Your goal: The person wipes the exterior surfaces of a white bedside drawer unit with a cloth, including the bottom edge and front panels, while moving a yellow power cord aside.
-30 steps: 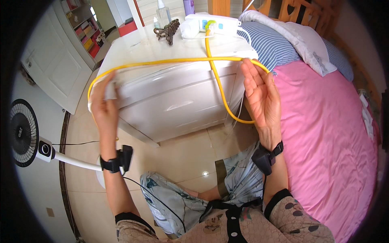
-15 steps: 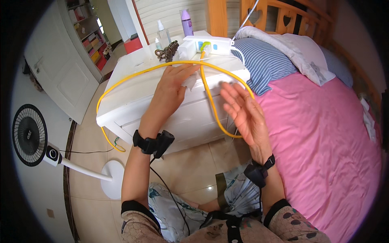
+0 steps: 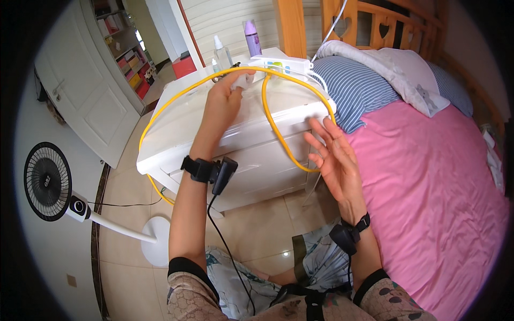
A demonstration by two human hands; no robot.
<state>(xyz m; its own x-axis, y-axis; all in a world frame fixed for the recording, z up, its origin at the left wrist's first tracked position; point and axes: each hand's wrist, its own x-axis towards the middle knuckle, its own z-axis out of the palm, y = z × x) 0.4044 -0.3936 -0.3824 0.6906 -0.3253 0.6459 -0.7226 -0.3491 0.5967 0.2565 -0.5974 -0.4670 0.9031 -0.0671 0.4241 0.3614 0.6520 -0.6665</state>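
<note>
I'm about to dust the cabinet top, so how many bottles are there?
3: a purple bottle behind the left end of the power strip, a clear bottle further left, and a small bottle in front of the clear one. Others could be hidden.

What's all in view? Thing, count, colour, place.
Cable: 1, yellow, looped across cabinet
Tissue or cloth: 1, white, left hand
Cabinet: 1, white, centre
Power strip: 1, white, on cabinet
Spray bottle: 1, clear, cabinet back
Small bottle: 1, clear, beside it
Tall bottle: 1, purple, cabinet back
Partly hidden item: 1, dark, behind cable
Fan: 1, black and white, left
Door: 1, white, upper left
Shelf unit: 1, brown, upper left
Box: 1, red, upper left
Pillow: 1+, blue striped, bed
Blanket: 1, pale, over pillow
Sheet: 1, pink, right
Headboard: 1, brown, upper right
Floor: 1, beige tile, below
Trousers: 1, pale patterned, bottom
Wrist devices: 2, black, one per wrist
Left hand: 1, bare, over cabinet
Right hand: 1, bare, open, by cabinet
</note>
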